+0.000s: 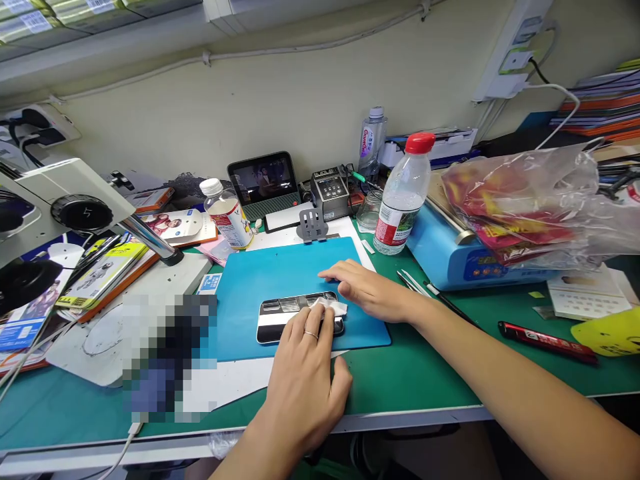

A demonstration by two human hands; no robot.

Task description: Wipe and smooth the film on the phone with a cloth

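Observation:
A smartphone [273,329] with rounded corners and a glossy dark face lies flat on the blue mat [240,287]. Bright bands cross its surface. My left hand [306,377], a ring on one finger, presses its fingertips on a crumpled white tissue [334,307] over the phone's right part. Part of the tissue and phone is hidden beneath those fingers. Just beyond the phone's right end is my right hand [373,290]; its fingers stretch out to the left, low over the mat, and nothing shows in them. Whether it touches the phone or mat I cannot tell.
Behind the mat stand a small screen [263,179], a grey phone stand [313,225] and two bottles [227,217] [400,207]. Right: a blue machine [450,247] under plastic bags, tweezers [413,283], a red pen-like tool [545,342]. Left: a microscope base [150,297] beside a blurred patch.

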